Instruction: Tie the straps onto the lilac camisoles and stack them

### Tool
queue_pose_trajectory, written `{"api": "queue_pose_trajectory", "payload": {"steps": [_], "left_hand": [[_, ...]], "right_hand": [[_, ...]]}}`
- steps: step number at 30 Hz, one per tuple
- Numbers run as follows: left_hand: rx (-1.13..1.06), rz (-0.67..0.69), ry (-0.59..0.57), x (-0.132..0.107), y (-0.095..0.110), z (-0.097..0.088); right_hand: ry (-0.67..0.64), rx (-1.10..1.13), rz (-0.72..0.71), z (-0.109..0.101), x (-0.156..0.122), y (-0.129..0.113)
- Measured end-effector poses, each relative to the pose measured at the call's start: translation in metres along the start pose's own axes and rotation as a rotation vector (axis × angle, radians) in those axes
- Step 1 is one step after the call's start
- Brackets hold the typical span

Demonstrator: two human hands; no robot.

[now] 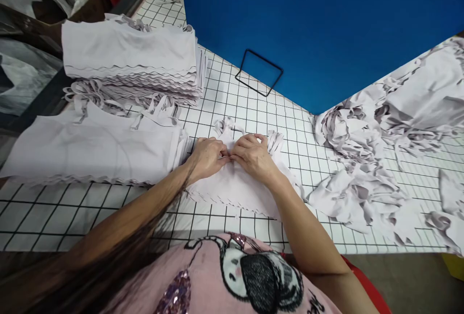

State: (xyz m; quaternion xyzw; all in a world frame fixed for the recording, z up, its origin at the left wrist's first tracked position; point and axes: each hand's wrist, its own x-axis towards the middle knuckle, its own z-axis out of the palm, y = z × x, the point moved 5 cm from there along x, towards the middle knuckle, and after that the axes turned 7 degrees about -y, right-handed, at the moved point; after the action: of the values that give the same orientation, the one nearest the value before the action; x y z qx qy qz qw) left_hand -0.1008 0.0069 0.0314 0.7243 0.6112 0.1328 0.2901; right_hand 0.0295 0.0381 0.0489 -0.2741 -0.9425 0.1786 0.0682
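A small pale lilac garment [235, 186] with thin straps and a scalloped hem lies flat on the gridded white table [239, 101] in front of me. My left hand [206, 157] and my right hand [253, 154] rest side by side on its upper part. Both have their fingers curled and pinch the fabric where the two hands meet. The straps [226, 125] bunch just beyond my fingertips.
A tall stack of folded garments [134, 65] stands at the back left, a lower flat stack [94, 149] in front of it. A loose heap of the same pieces [384, 145] covers the right side. A black wire frame [258, 72] leans against the blue wall.
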Motion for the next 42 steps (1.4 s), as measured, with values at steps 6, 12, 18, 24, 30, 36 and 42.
{"api": "queue_pose_trajectory", "payload": {"steps": [6, 12, 18, 24, 30, 36, 42], "left_hand": [[-0.039, 0.007, 0.006, -0.001, 0.000, -0.002], [-0.082, -0.028, -0.008, -0.002, -0.002, -0.002], [-0.037, -0.079, 0.080, -0.007, -0.008, 0.002], [0.183, -0.101, 0.306, -0.024, 0.000, -0.016], [0.021, -0.018, 0.226, -0.009, 0.013, -0.014], [-0.111, -0.103, 0.103, 0.020, 0.009, -0.003], [-0.057, -0.200, 0.197, 0.019, -0.006, -0.007]], "right_hand": [[-0.190, -0.227, -0.089, -0.017, 0.010, 0.009], [-0.166, -0.251, -0.080, -0.038, 0.024, 0.024], [-0.059, -0.198, 0.014, -0.028, 0.015, 0.020], [0.205, -0.091, 0.354, -0.027, -0.060, 0.029], [0.236, 0.004, 0.412, -0.015, -0.107, 0.010], [0.106, -0.067, 0.215, 0.025, -0.074, -0.043], [0.068, -0.114, 0.243, 0.040, -0.075, -0.047]]}}
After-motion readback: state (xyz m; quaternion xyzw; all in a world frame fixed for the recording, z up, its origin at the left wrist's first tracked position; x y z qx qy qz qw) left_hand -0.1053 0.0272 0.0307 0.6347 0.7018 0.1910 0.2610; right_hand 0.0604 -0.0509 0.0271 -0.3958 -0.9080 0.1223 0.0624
